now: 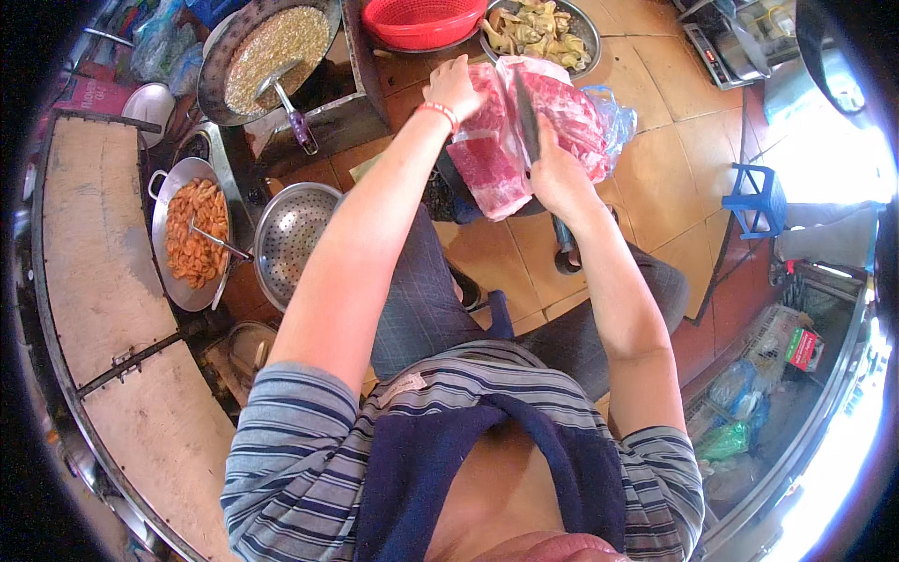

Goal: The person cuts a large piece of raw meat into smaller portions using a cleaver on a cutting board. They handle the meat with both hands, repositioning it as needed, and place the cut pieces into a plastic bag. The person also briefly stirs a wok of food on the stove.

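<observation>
A large slab of raw meat (484, 165) lies in front of me, a deep cut running lengthwise through it. My right hand (560, 172) is closed around the handle of a knife (525, 112), whose blade points away from me over the meat beside the cut. At the far left part of the slab, my left hand (455, 90) presses with its fingers on the meat; whether it grips it is hard to see. Under the right edge of the meat shows a clear blue plastic bag (619, 126). What supports the slab is mostly hidden.
Beyond the meat are a red plastic basket (425, 31) and a metal bowl of poultry pieces (593, 53). To the left stand a wok (211, 88) with a ladle, a pan of shrimp (184, 298) and a steel colander (270, 263). A blue plastic stool (765, 200) stands right.
</observation>
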Demonstrator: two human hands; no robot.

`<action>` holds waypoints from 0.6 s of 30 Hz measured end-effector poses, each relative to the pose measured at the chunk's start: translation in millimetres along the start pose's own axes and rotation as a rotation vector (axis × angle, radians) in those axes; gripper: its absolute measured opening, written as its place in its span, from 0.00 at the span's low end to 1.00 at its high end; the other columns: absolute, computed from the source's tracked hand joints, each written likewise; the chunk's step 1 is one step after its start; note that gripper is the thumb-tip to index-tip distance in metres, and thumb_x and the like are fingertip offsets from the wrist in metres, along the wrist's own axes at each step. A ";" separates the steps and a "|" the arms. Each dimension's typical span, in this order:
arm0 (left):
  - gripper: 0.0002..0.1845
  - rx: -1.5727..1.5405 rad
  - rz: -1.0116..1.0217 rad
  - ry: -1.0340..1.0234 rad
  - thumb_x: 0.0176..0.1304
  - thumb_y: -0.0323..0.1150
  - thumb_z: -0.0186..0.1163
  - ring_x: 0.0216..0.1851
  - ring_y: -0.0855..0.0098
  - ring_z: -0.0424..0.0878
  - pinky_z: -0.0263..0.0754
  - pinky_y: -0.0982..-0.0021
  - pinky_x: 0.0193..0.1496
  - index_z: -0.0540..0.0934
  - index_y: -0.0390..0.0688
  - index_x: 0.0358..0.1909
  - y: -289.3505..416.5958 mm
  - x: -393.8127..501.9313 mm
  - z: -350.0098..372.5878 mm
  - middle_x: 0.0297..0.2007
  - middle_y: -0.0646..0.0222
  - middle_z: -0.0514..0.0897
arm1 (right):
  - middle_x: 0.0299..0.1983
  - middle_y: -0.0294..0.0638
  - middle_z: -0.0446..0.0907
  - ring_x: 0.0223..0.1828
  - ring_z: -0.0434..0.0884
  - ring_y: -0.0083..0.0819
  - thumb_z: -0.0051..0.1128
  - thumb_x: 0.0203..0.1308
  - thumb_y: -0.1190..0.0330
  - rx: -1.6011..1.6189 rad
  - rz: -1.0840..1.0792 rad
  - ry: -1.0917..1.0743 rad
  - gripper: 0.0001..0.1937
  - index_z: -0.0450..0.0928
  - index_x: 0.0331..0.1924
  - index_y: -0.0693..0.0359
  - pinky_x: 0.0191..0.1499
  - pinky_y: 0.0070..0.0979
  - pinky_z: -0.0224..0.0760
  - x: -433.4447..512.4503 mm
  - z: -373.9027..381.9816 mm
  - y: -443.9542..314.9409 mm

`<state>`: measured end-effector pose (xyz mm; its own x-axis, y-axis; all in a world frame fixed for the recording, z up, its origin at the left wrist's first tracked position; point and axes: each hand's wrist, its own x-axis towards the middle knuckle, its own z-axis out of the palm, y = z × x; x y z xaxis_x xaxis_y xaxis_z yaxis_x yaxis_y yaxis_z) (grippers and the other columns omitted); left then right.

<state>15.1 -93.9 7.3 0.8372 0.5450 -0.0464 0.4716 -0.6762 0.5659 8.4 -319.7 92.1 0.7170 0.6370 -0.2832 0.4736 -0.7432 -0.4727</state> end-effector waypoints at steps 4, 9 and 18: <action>0.43 0.178 0.096 -0.221 0.45 0.49 0.68 0.65 0.52 0.70 0.68 0.50 0.64 0.69 0.40 0.65 -28.1 56.2 19.3 0.63 0.54 0.74 | 0.44 0.71 0.78 0.49 0.80 0.60 0.37 0.58 0.74 -0.053 -0.036 -0.095 0.36 0.46 0.75 0.59 0.54 0.47 0.70 34.1 13.8 -1.5; 0.30 0.274 0.189 -0.443 0.44 0.50 0.67 0.47 0.55 0.84 0.77 0.62 0.54 0.84 0.36 0.44 -5.8 75.2 9.7 0.46 0.50 0.84 | 0.46 0.69 0.78 0.48 0.81 0.57 0.36 0.60 0.74 -0.180 0.039 -0.175 0.35 0.46 0.75 0.58 0.52 0.47 0.71 71.3 4.1 -4.5; 0.25 0.171 0.246 -0.573 0.41 0.51 0.68 0.42 0.58 0.84 0.76 0.62 0.48 0.86 0.42 0.37 -15.3 83.5 12.2 0.39 0.55 0.87 | 0.45 0.65 0.80 0.44 0.82 0.55 0.36 0.60 0.77 -0.310 -0.078 -0.284 0.37 0.42 0.75 0.60 0.47 0.44 0.73 107.8 -3.3 -5.0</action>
<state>81.1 -44.1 -15.2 0.9193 0.0453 -0.3909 0.2453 -0.8427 0.4793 85.0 -248.1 66.7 0.5244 0.6925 -0.4955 0.6832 -0.6895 -0.2405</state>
